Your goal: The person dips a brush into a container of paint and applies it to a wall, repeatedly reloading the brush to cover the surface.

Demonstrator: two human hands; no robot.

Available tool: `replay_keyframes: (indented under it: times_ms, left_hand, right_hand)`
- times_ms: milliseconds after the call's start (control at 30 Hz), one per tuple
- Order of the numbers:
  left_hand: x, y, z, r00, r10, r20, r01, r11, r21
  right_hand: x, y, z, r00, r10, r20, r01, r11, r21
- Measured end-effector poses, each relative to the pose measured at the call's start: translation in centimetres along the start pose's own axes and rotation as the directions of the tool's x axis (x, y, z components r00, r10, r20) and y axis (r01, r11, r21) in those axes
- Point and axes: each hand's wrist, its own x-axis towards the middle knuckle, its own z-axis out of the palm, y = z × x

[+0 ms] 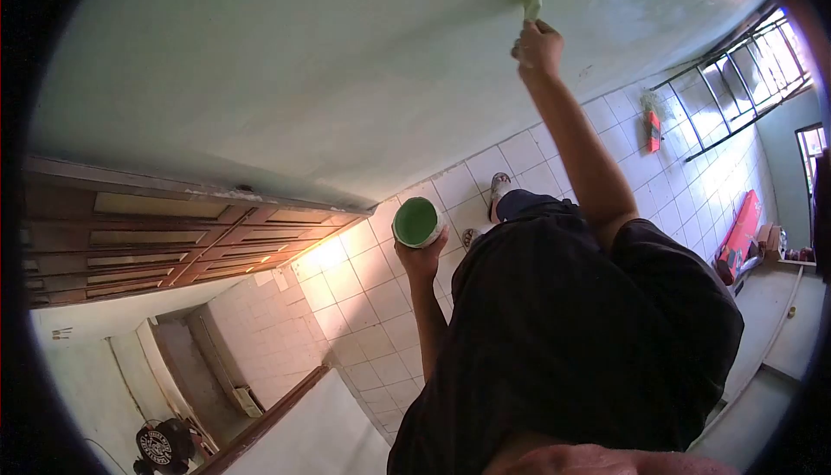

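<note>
A round tub of green paint (416, 222) is held from below by my left hand (421, 254), its open top facing up. My right hand (540, 45) is raised at the wall, its fingers closed round the handle of a small brush (532, 6). The brush head is at the pale green wall (286, 68), and a shadow falls to its left; whether the bristles touch is too small to tell.
A brown wooden door (164, 237) stands at the left. White floor tiles (372, 289) lie below the wall. A metal ladder (736, 85), a small red object (653, 131) and a long red object (741, 232) are at the right. A round black item (164, 446) is at lower left.
</note>
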Motion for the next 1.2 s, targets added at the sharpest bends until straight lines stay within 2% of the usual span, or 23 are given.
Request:
replay_keyframes:
  times_ms: [33, 100, 133, 167, 200, 233, 267, 300, 367, 433, 533, 600, 667, 800, 833, 867, 900, 933, 967, 1033, 1067, 1133, 1200]
  left_hand:
    - [0.1, -0.4, 0.1, 1.0, 0.001, 0.004, -0.001, 1.0, 0.0]
    - [0.5, -1.4, 0.4, 1.0, -0.011, 0.007, 0.012, 0.998, -0.055]
    - [0.8, -1.1, 0.5, 1.0, -0.006, 0.023, 0.007, 0.999, -0.051]
    - [1.0, -0.5, 0.6, 0.999, 0.016, 0.04, -0.015, 1.0, -0.025]
    - [1.5, -0.2, 1.0, 0.997, 0.04, 0.058, -0.04, 0.999, -0.002]
    - [2.0, -0.3, 1.5, 0.996, 0.048, 0.079, -0.048, 0.999, -0.002]
    - [2.4, -0.6, 1.9, 0.994, 0.073, 0.084, -0.073, 0.997, -0.006]
    - [2.7, -0.5, 2.2, 0.992, 0.095, 0.088, -0.094, 0.996, -0.01]
    - [3.3, 0.0, 2.6, 0.983, 0.103, 0.149, -0.101, 0.995, -0.024]
    - [4.2, 0.4, 3.4, 0.974, 0.121, 0.19, -0.113, 0.992, -0.05]
    - [4.8, 0.2, 4.1, 0.975, 0.112, 0.191, -0.097, 0.992, -0.086]
    - [5.0, 0.6, 4.4, 0.976, 0.094, 0.197, -0.076, 0.993, -0.095]
    - [5.1, 0.0, 4.7, 0.977, 0.083, 0.197, -0.066, 0.994, -0.091]
    - [5.5, -0.5, 5.1, 0.973, 0.11, 0.202, -0.102, 0.993, -0.053]
    - [5.8, -0.4, 5.2, 0.971, 0.114, 0.212, -0.105, 0.993, -0.051]
    - [5.9, -0.2, 5.5, 0.969, 0.104, 0.223, -0.095, 0.994, -0.05]
    - [6.0, -0.1, 5.7, 0.968, 0.092, 0.234, -0.083, 0.995, -0.048]
    - [6.2, -0.3, 5.9, 0.965, 0.091, 0.245, -0.082, 0.996, -0.046]
    - [6.6, -0.7, 6.4, 0.961, 0.085, 0.263, -0.07, 0.995, -0.069]
    - [7.3, -0.8, 7.2, 0.956, 0.081, 0.283, -0.056, 0.994, -0.095]
    - [7.6, -0.3, 7.5, 0.955, 0.106, 0.277, -0.089, 0.993, -0.071]
    - [7.9, 1.2, 7.8, 0.958, 0.12, 0.261, -0.114, 0.993, -0.039]
    - [8.0, 3.0, 8.1, 0.945, 0.138, 0.295, -0.142, 0.99, -0.007]
  right_hand:
    - [-1.0, 0.7, 1.7, 0.998, -0.03, -0.058, 0.034, 0.997, 0.069]
    - [-2.3, 4.5, 5.4, 0.996, -0.078, 0.038, 0.083, 0.982, -0.171]
    - [-0.9, 10.7, 7.5, 0.962, -0.271, 0.015, 0.252, 0.874, -0.416]
    - [-1.0, 16.0, 7.9, 0.936, -0.281, 0.211, 0.304, 0.949, -0.083]
    - [-7.4, 11.9, 10.6, 0.96, -0.217, 0.177, 0.276, 0.843, -0.462]
    - [-9.4, 13.3, 11.8, 0.977, -0.096, 0.193, 0.175, 0.874, -0.453]
    - [-14.0, 7.1, 11.5, 0.91, 0.271, 0.314, -0.143, 0.916, -0.375]
    - [-15.0, 5.9, 10.7, 0.789, 0.372, 0.489, -0.225, 0.915, -0.334]
    - [-13.4, 5.0, 9.6, 0.652, 0.45, 0.61, -0.337, 0.893, -0.299]
    - [-8.6, 4.0, 6.5, 0.621, 0.389, 0.68, -0.295, 0.92, -0.258]
    - [-0.9, -0.6, 0.5, 0.774, 0.226, 0.592, -0.069, 0.959, -0.276]
    - [1.7, -4.1, -2.5, 0.908, 0.132, 0.398, -0.002, 0.951, -0.309]
    - [4.2, -5.8, -4.9, 0.979, -0.003, 0.203, 0.058, 0.962, -0.265]
    - [5.8, -4.9, -4.9, 0.976, -0.204, -0.076, 0.185, 0.961, -0.206]
    - [5.1, -4.1, -4.1, 0.99, -0.139, -0.017, 0.135, 0.98, -0.149]
    - [4.9, -1.6, -2.7, 0.988, -0.146, 0.051, 0.154, 0.964, -0.215]
    - [2.6, -0.2, 0.0, 0.988, -0.152, 0.011, 0.145, 0.92, -0.363]
    - [2.9, 4.3, 1.0, 0.951, -0.303, 0.056, 0.275, 0.75, -0.602]
    - [0.5, 5.9, 1.9, 0.964, -0.23, 0.133, 0.264, 0.777, -0.571]
    - [-5.9, 2.9, 2.3, 0.926, 0.157, 0.343, 0.049, 0.851, -0.523]
    - [-6.6, 2.3, 1.8, 0.927, 0.154, 0.343, 0.052, 0.85, -0.524]
    - [-7.4, 1.2, -0.3, 0.728, 0.398, 0.558, -0.173, 0.894, -0.413]
    - [-7.1, -1.5, -2.5, 0.686, 0.411, 0.6, -0.13, 0.881, -0.454]
